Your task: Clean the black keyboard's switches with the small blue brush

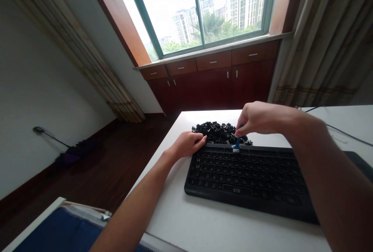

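The keyboard (244, 172) lies in the lower right of the frame, on a white table (186, 215). It is black, and most of its key places show bare sockets; two places near its left side look lighter than the others. The right hand (258, 117), right of the centre, comes from above with a bent wrist. Its thumb and fingers are pressed together on the handle of a small blue brush (238, 142). The brush points down, and its white bristles are at the upper edge of the keyboard.

The left hand (189, 143) is near the centre of the frame, at the upper left corner of the keyboard. Its fingers are curled, but I cannot tell whether they clamp this corner or only rest on it. Just behind the keyboard, between the two hands, there is a heap of loose black keys (217, 131) on the table.

A dark cable (346, 132) runs over the table at the right edge of the frame. In the upper middle is a window (186, 15) with a green frame, and under it stands a red-brown cabinet (214, 85). Blue cloth (58, 230) shows in the lower left corner.
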The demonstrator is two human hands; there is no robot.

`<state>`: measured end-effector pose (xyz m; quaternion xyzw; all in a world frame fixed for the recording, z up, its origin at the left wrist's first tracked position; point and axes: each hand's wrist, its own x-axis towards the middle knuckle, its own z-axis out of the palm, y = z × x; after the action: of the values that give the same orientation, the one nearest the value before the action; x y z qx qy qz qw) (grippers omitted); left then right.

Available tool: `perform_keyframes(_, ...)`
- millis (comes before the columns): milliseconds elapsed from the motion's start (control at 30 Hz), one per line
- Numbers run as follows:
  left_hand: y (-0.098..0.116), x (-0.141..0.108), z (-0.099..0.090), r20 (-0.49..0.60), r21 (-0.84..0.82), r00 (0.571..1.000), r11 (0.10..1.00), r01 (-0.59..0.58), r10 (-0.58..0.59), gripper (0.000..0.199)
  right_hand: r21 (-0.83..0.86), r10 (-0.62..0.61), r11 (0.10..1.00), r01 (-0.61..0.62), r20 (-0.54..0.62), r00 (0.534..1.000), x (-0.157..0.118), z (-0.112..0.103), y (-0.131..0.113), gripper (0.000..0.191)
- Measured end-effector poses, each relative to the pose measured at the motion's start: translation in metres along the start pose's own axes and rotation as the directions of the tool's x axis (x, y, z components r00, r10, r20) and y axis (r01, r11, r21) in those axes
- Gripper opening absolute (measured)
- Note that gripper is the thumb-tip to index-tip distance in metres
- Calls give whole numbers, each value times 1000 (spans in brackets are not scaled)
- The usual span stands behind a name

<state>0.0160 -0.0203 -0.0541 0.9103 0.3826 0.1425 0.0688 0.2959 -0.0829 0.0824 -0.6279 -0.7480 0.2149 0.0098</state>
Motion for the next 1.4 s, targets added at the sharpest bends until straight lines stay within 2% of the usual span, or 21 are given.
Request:
perform_keyframes(533, 2, 1, 0, 16, -6, 1000, 1000, 18, -18, 50, 5, 5, 1000, -5, 0, 1000, -1, 1, -4, 22)
perform_keyframes(1167, 3, 2, 0, 26, -10, 999, 999, 35, -35, 51, 52, -17, 998, 21, -88, 996, 2, 6, -4, 11)
perform_keyframes(1300, 5, 2, -2, 21, -5, 999, 999, 34, -34, 51, 47, -49, 997, 54, -110, 993, 4, 11, -6, 11)
perform_keyframes(1400, 6, 2, -4, 22, 0, 999, 1000, 25, -25, 51, 18, -95, 995, 100, -179, 979, 1, 23, -8, 14)
